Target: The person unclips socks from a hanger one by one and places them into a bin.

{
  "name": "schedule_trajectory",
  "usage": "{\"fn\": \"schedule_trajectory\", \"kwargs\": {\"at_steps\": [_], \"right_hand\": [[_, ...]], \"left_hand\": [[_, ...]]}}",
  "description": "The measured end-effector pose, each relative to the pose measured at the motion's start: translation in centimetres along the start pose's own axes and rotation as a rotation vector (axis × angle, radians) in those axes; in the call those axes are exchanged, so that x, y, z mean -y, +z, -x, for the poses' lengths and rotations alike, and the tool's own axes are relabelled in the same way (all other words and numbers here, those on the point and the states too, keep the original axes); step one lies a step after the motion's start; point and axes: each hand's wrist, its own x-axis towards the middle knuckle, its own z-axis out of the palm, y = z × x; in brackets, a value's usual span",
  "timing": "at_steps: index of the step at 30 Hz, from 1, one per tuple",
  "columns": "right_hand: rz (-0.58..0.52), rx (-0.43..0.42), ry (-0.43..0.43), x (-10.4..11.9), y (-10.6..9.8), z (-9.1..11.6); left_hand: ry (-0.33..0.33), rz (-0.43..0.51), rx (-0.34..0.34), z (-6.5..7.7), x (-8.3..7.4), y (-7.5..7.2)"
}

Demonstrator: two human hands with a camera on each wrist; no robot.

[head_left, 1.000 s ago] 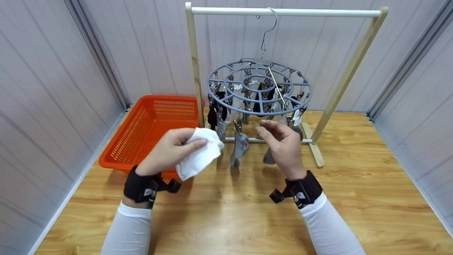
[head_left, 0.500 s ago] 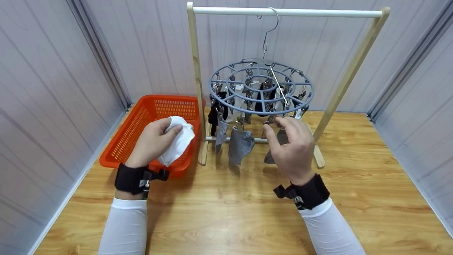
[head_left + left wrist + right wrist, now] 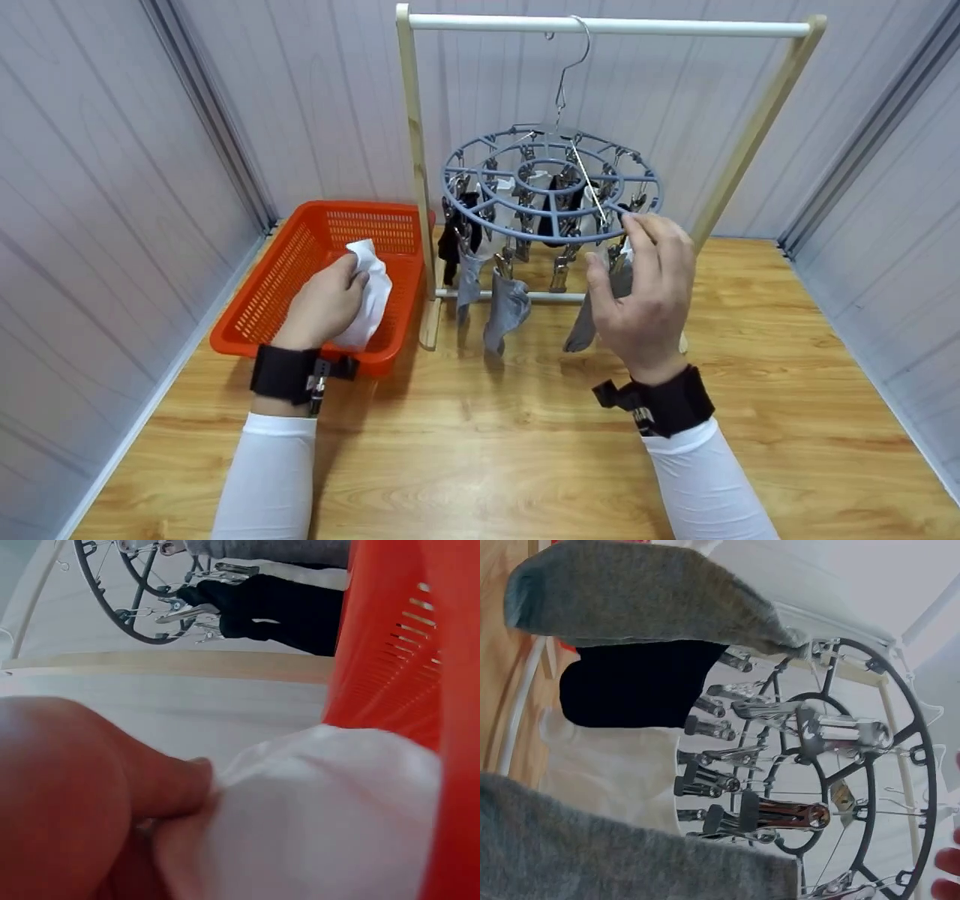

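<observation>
Over the orange basket [image 3: 259, 300], my left hand [image 3: 322, 304] pinches a white sock [image 3: 369, 300] between thumb and fingers. The sock fills much of the left wrist view, beside the basket's wall. My right hand [image 3: 649, 292] is raised at the front right of a round clip hanger [image 3: 525, 234], its fingers spread and holding nothing. A bare metal clip [image 3: 559, 274] hangs left of it. Grey socks hang from clips on both sides, one grey sock [image 3: 506, 307] at front and another grey sock [image 3: 581, 330] partly behind my right hand. A black sock [image 3: 637, 682] shows in the right wrist view.
The hanger hooks onto the white bar [image 3: 675, 28] of a wooden stand, whose left post [image 3: 416, 150] rises right beside the basket. Pale panel walls enclose the wooden floor [image 3: 480, 450] on the left, back and right.
My left hand has moved left and down over the basket with the white sock. My right hand has let go of the front clip and moved right and slightly up, fingers spreading.
</observation>
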Motion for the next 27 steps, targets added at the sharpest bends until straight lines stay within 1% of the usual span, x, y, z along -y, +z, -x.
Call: {"fn": "schedule_trajectory", "kwargs": {"at_steps": [3, 5, 8, 11, 14, 18, 20, 22, 25, 27], "right_hand": [[0.033, 0.057, 0.002, -0.2, 0.0, 0.1], [0.043, 0.077, 0.004, -0.2, 0.0, 0.2], [0.041, 0.082, 0.006, -0.2, 0.0, 0.1], [0.034, 0.083, 0.007, 0.0, 0.0, 0.1], [0.026, 0.091, 0.005, 0.1, 0.1, 0.2], [0.021, 0.105, 0.003, 0.2, 0.0, 0.3], [0.015, 0.111, 0.005, 0.3, 0.0, 0.3], [0.012, 0.118, 0.005, 0.4, -0.1, 0.3], [0.006, 0.126, 0.005, 0.5, -0.2, 0.4], [0.003, 0.132, 0.004, 0.6, -0.3, 0.4]], "left_hand": [[0.004, -0.006, 0.055, -0.1, 0.0, 0.3], [0.006, -0.013, 0.077, -0.2, -0.2, 0.6], [0.002, -0.017, 0.089, -0.4, -0.4, 0.9], [0.0, 0.001, 0.088, -0.5, -0.5, 1.4], [0.009, 0.013, 0.094, -0.6, -0.3, 1.8], [-0.005, -0.015, 0.116, -0.6, -0.2, 1.9], [-0.019, -0.035, 0.106, -0.6, -0.4, 1.8], [-0.024, -0.045, 0.082, -0.6, -0.6, 1.5], [-0.019, -0.023, 0.038, -0.3, -1.2, 1.2], [-0.012, 0.015, 0.022, -0.2, -1.6, 1.1]]}}
